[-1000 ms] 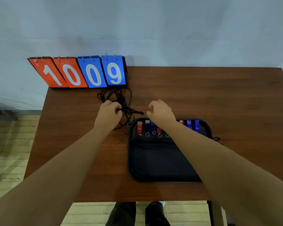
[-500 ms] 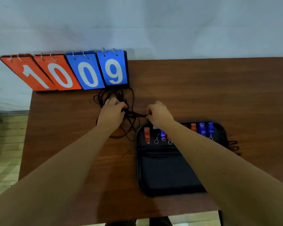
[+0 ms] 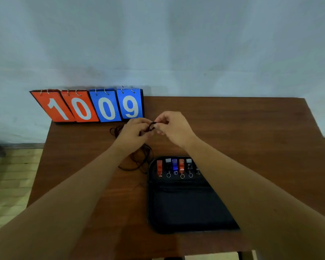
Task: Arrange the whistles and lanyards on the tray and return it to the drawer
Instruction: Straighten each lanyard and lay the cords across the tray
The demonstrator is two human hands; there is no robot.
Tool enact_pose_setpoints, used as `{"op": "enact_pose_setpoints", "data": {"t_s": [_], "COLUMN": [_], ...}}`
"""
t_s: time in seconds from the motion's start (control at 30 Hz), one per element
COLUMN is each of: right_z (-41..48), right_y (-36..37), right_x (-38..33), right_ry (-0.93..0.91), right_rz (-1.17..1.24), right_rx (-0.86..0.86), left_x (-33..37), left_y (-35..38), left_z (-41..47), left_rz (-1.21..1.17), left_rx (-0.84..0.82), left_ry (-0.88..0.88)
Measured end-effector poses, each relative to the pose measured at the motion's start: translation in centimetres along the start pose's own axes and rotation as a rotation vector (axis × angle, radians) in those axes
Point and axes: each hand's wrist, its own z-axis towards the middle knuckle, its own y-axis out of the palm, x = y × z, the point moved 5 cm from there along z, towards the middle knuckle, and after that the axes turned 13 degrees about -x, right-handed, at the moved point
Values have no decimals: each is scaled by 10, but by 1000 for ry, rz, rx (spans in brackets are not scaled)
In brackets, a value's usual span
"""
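The left hand (image 3: 133, 133) and right hand (image 3: 174, 128) pinching a tangled black lanyard (image 3: 150, 126) over a wooden tabletop (image 3: 251, 139).
Fingers of both are clamped on the cord toward the far edge, loops trailing down. A black tray (image 3: 186, 209) (whistles (image 3: 174, 166) lined along its far side, perhaps six) lies near the front edge.

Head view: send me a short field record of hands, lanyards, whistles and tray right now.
left hand: grips lanyards
right hand: pinches lanyards
lanyards: black tangle, part held between the hands, rest lying on table
whistles: row along tray's far end
tray: black, on table
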Motion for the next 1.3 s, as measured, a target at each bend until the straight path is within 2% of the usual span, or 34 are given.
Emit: {"op": "enact_pose_setpoints", "data": {"t_s": [0.17,0.23,0.43,0.57,0.67,0.93,1.03,1.1,1.17,1.23,1.3], "right_z": [-26,-37,-75,-99,-110,-120,-123,-131,-140,-145,-150], "right_y": [-41,-57,-101,-131,-139,-129,-125,-121,-118,-112,-101], "right_x": [-21,-18,15,46,56,44,44,42,35,21,-1], "right_ry": [-47,-9,136,268,331,340,369,399,371,216,21], "right_rz": [91,92,62,-24,-76,-159,-205,-266,-282,-132,262], "right_rx": [111,154,294,441,452,326,147,-7,-86,-154,-287], "left_x": [20,21,28,33,44,112,141,162,181,195,203], "left_y": [-20,-27,-53,-68,-76,-67,-56,-49,-43,-39,-36], "left_z": [-20,-31,-60,-81,-91,-80,-76,-74,-71,-67,-60], "left_rz": [-99,-88,164,204,177,-190,-350,-377,-385,-402,-416], "left_rx": [40,65,194,276,292,120,-32,-99,-127,-142,-138], "left_ry": [-125,-166,-213,-250,-265,-271,-203,-113,-24,29,49]}}
